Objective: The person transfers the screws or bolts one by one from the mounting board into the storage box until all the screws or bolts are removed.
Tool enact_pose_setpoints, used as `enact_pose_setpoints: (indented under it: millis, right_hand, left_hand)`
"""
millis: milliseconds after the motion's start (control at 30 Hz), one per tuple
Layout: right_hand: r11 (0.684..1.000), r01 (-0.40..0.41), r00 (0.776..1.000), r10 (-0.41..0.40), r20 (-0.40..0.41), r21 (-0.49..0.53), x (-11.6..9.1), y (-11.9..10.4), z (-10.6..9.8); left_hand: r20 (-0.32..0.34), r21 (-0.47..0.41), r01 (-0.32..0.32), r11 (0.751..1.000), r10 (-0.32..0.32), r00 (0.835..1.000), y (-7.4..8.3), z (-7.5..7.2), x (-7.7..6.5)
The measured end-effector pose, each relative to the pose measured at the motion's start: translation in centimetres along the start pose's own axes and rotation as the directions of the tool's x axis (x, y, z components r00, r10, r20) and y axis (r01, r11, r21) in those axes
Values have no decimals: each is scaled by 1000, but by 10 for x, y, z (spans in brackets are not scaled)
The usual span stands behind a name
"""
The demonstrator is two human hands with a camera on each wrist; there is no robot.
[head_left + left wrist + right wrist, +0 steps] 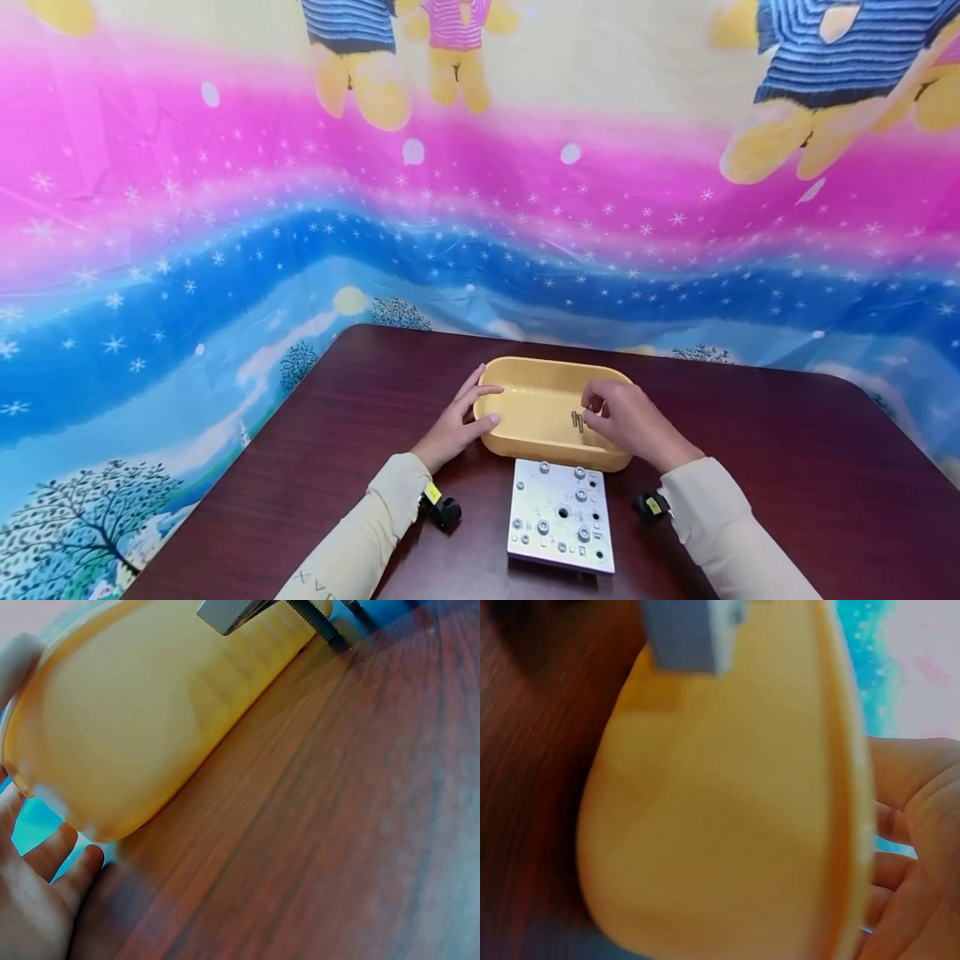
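"Head: our left hand [453,422] grips the tray [532,411] beyond the metal plate [562,492]."
"Our right hand [632,418] is over screws [577,422] inside; pinching, we can't tell."
"Left wrist: fingers [54,851] round its end."
"Right wrist: palm [939,832] beside its wall."

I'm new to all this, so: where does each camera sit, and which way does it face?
Head: worn on the head, facing forward and down at the yellow tray and metal plate; left hand, right hand and sleeves show.
Left wrist: worn there, facing the tray's outer wall; left-hand fingers show at the left edge.
Right wrist: worn there, facing the tray too; part of the right hand shows at the right edge.
Shared: both wrist views show the tray and table.
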State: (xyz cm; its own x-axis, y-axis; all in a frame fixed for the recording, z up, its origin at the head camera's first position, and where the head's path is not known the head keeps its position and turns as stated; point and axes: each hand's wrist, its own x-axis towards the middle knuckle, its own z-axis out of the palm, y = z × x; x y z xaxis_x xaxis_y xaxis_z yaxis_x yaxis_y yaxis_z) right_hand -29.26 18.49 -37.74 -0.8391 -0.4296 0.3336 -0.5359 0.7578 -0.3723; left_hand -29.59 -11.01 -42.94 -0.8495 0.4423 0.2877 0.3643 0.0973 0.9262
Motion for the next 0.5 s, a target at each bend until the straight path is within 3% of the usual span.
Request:
enact_pose_setpoints:
  millis: [367, 500]
  right_hand:
    - [996, -75, 997, 75, 4, -46, 8, 21, 15]
    - [993, -81, 997, 82, 5, -87, 11, 24, 19]
  left_hand:
    - [3, 34, 8, 999, -8, 1000, 1, 0, 0]
    - [-6, 26, 8, 1000, -8, 1000, -8, -1, 2]
